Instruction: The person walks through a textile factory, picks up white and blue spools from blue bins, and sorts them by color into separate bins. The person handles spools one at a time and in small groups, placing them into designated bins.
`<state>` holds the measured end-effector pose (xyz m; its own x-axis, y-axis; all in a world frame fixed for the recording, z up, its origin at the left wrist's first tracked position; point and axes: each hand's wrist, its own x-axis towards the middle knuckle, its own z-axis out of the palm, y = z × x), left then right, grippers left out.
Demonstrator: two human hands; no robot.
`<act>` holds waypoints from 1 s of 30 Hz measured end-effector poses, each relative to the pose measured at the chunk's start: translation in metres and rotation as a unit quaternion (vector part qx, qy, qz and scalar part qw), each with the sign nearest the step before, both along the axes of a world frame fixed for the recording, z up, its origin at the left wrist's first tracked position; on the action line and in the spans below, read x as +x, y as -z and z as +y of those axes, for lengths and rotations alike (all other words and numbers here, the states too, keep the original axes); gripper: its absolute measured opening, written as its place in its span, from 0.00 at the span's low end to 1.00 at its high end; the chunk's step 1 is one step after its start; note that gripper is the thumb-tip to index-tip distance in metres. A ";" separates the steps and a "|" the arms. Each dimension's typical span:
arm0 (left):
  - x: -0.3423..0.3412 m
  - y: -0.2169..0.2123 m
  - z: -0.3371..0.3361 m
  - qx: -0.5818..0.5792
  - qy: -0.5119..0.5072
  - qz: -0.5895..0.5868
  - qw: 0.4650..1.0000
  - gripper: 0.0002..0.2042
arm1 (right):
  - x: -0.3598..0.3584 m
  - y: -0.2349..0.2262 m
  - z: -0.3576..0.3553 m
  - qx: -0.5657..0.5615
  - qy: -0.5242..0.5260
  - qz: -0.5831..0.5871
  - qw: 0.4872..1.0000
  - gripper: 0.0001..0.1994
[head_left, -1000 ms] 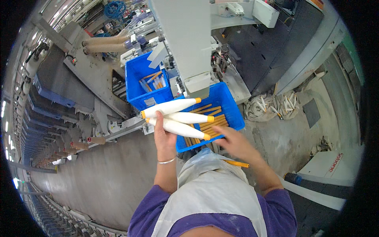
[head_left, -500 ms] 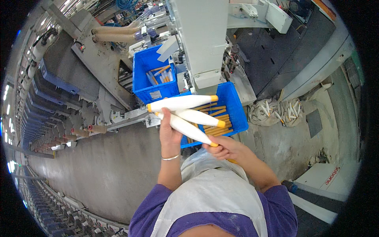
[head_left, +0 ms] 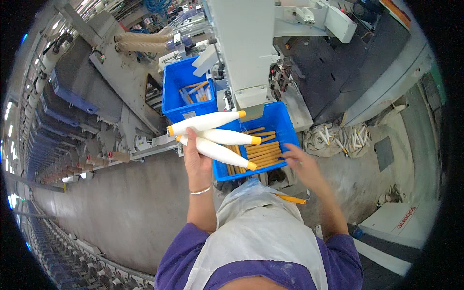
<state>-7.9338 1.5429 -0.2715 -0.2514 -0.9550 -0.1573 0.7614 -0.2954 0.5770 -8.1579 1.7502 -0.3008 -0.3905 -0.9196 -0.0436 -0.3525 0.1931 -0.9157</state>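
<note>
Left hand: the left hand [head_left: 197, 162] is closed around three white spools, thumb laid over them near their left ends.
Spools: the upper spool [head_left: 207, 123], middle spool [head_left: 227, 137] and lower spool [head_left: 217, 152] fan out to the right, above the front bin, each with a yellow tip.
Right hand: the right hand [head_left: 302, 164] is by the right edge of the front bin, apart from the spools (blurred, so whether it grips anything cannot be told).
Front bin: the blue front bin [head_left: 285, 121] contains orange-brown tubes [head_left: 263, 152], many lying side by side.
Rear bin: the blue rear bin [head_left: 175, 94], farther back and to the left, contains more tubes and whitish pieces.
Apron: a yellow tube [head_left: 293, 199] sticks out at the upper right of the white apron [head_left: 263, 234].
Wrist: a pale bracelet [head_left: 201, 191] circles the left one.
</note>
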 end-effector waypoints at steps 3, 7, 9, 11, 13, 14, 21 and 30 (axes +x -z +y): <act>-0.018 0.001 0.009 -0.015 0.014 -0.021 1.000 0.21 | 0.058 -0.028 -0.035 -0.148 -0.083 0.201 0.965 0.24; -0.027 0.013 0.022 -0.008 0.018 -0.045 0.999 0.20 | 0.111 -0.028 -0.070 -0.124 -0.040 0.277 0.952 0.26; -0.022 0.019 0.023 -0.047 0.004 -0.031 0.998 0.20 | 0.116 -0.017 -0.071 -0.104 -0.044 0.234 0.966 0.24; -0.013 0.023 0.020 0.016 0.020 -0.041 0.999 0.20 | 0.107 -0.004 -0.061 -0.018 -0.087 0.138 0.986 0.20; -0.002 0.022 0.013 0.089 0.000 -0.049 0.995 0.21 | 0.088 0.006 -0.043 0.023 -0.125 -0.011 0.992 0.16; 0.004 0.020 0.008 0.033 -0.024 -0.036 0.999 0.22 | 0.074 0.009 -0.033 0.047 -0.154 -0.120 0.980 0.14; 0.038 -0.004 -0.009 -0.009 -0.079 -0.029 0.996 0.25 | -0.013 0.009 0.008 0.084 0.051 -0.318 0.943 0.09; 0.007 0.003 0.001 0.005 -0.051 -0.012 0.999 0.22 | 0.056 -0.020 -0.037 -0.163 -0.119 0.182 0.962 0.21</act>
<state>-7.9272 1.5434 -0.2742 -0.1489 -0.9739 -0.1714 0.7743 -0.2226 0.5924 -8.1023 1.7129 -0.2812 -0.1010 -0.9264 0.3627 -0.6596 -0.2105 -0.7216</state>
